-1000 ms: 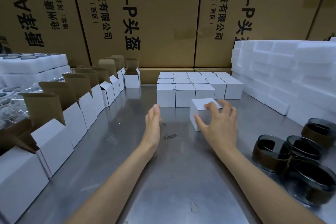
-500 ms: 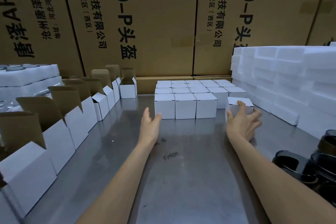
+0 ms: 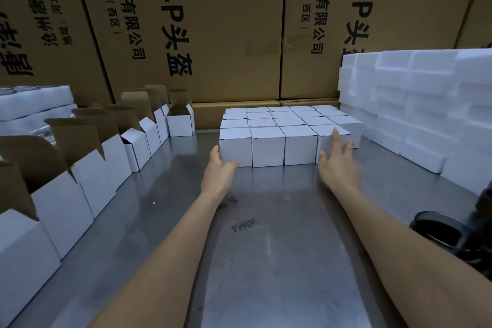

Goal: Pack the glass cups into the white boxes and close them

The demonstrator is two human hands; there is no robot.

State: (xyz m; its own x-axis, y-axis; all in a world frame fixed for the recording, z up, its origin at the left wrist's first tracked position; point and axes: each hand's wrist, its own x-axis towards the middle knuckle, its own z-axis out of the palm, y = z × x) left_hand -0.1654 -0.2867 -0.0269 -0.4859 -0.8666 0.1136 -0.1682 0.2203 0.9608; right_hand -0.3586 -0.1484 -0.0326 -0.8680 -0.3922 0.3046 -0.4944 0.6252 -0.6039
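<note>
A block of several closed white boxes (image 3: 267, 145) stands at the back middle of the steel table. My left hand (image 3: 218, 172) lies with straight fingers against the front left corner of that block. My right hand (image 3: 337, 161) presses flat on the front of the rightmost front-row box (image 3: 326, 140), fingers spread. A row of open white boxes (image 3: 93, 168) with brown flaps up runs along the left side. One dark glass cup (image 3: 440, 229) shows at the right edge, partly cut off.
Tall brown cartons (image 3: 226, 29) form a wall behind the table. White foam blocks (image 3: 415, 104) are stacked at the right. More foam and plastic-wrapped glassware (image 3: 32, 106) sit at the far left. Bare steel table (image 3: 266, 261) lies between my forearms.
My right hand carried a closed box from the table's middle to the right end of the front row and now presses it in place. My left hand moved forward to the block's left corner.
</note>
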